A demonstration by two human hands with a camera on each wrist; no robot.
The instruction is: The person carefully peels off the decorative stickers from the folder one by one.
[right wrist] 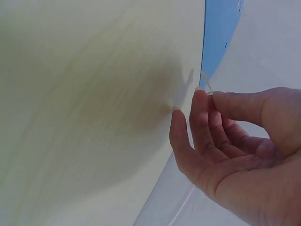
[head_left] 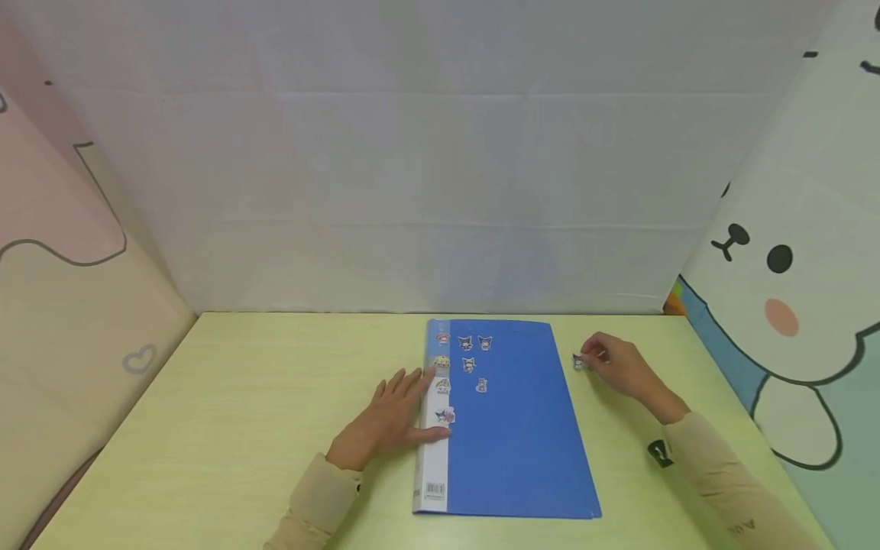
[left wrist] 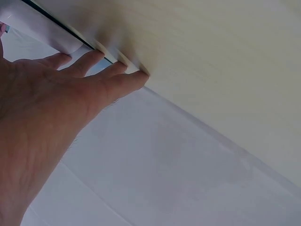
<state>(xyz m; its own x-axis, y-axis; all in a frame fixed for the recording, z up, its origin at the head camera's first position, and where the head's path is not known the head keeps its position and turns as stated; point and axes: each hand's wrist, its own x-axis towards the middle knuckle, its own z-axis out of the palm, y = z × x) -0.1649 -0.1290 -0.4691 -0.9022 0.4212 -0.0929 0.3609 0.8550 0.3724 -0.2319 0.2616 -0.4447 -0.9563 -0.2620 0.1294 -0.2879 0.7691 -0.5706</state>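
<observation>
A blue folder (head_left: 516, 443) with a white label strip down its left spine lies flat on the table. Several small cartoon stickers are on it, some along the spine, such as a sticker (head_left: 445, 415) near the thumb, and others on the blue cover, such as a sticker (head_left: 468, 365). My left hand (head_left: 395, 416) rests on the spine edge with its fingers spread, fingertips touching the table in the left wrist view. To the right of the folder, my right hand (head_left: 619, 370) pinches a small cartoon sticker (head_left: 578, 361) between thumb and finger; the right wrist view shows this sticker (right wrist: 206, 80) edge-on.
The pale yellow table (head_left: 275, 397) extends to both sides of the folder. A small black item (head_left: 660, 453) is beside the right sleeve. White cloth (head_left: 412, 191) hangs behind the table, with cartoon-printed cloth (head_left: 811, 305) at the sides.
</observation>
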